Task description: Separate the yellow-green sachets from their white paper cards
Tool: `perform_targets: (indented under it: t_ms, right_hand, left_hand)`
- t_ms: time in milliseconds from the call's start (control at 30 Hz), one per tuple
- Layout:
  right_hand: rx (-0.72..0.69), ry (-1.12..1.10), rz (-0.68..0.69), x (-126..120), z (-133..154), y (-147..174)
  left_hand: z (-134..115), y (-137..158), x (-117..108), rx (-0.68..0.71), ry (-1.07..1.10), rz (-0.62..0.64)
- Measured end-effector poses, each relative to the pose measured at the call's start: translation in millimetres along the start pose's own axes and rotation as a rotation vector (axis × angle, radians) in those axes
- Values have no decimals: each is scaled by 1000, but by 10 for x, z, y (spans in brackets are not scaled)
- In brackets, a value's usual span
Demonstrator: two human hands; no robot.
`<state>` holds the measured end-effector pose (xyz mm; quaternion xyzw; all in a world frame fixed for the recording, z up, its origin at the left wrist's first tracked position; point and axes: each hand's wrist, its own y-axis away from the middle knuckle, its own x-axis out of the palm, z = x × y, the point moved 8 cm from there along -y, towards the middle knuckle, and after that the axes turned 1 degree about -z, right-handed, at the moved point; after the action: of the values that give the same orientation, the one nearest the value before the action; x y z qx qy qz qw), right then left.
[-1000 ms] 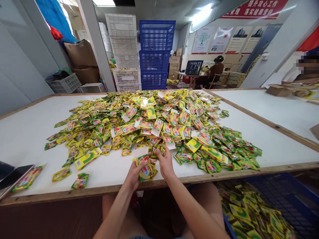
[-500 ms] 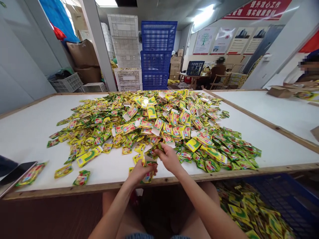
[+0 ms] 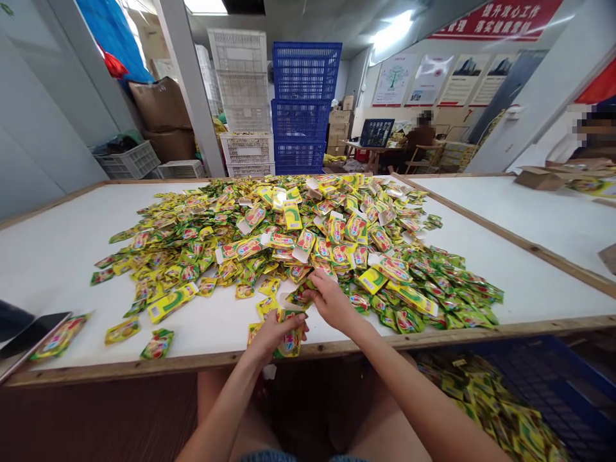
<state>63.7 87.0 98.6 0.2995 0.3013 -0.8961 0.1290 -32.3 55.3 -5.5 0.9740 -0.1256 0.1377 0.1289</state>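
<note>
Near the table's front edge, my left hand (image 3: 275, 335) is closed around a small yellow-green box (image 3: 290, 342), its white flap raised at the top end. Just above and to the right, my right hand (image 3: 331, 300) pinches a small green sachet (image 3: 300, 294) close to the box's upper end. Part of the sachet is hidden by my fingers. Behind both hands spreads a large heap of sachets (image 3: 187, 237), with many yellow boxes (image 3: 292, 215) lying on top, several with white flaps standing out. A few loose sachets (image 3: 158, 344) lie to the left.
A wooden rim (image 3: 192, 362) edges the white table (image 3: 52, 256). A phone (image 3: 38, 343) lies at the left edge. Below right, a blue crate (image 3: 553, 378) holds many filled packs. Stacked crates (image 3: 307, 70) stand behind the table. One person (image 3: 418, 141) sits in the background, another at far right.
My left hand has turned the box so its printed front shows more and stands more upright. My right hand has shifted slightly right, still with the sachet.
</note>
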Motion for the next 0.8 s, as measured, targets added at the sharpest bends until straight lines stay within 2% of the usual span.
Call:
perform_targets:
  t_ms: [100, 167, 300, 400, 500, 633, 700, 800]
  right_hand:
    - [61, 13, -25, -49, -30, -9]
    - [137, -104, 3, -41, -89, 4]
    - [366, -504, 235, 193, -182, 141]
    - [443, -564, 327, 306, -105, 239]
    - [365, -469, 280, 266, 54, 238]
    - [286, -372, 278, 245, 159, 256]
    - [274, -411, 262, 215, 139, 256]
    - [249, -405, 112, 31, 53, 193]
  left_hand:
    - [-13, -28, -22, 39, -68, -52]
    - [-65, -35, -77, 98, -194, -129]
    - [-293, 18, -124, 338, -523, -260]
    - [-365, 34, -81, 443, -656, -263]
    - [-360, 10, -65, 463, -662, -253]
    - [-347, -2, 10, 487, -602, -163]
    - [-294, -9, 18, 420, -559, -139]
    - [-167, -10, 35, 248, -429, -85]
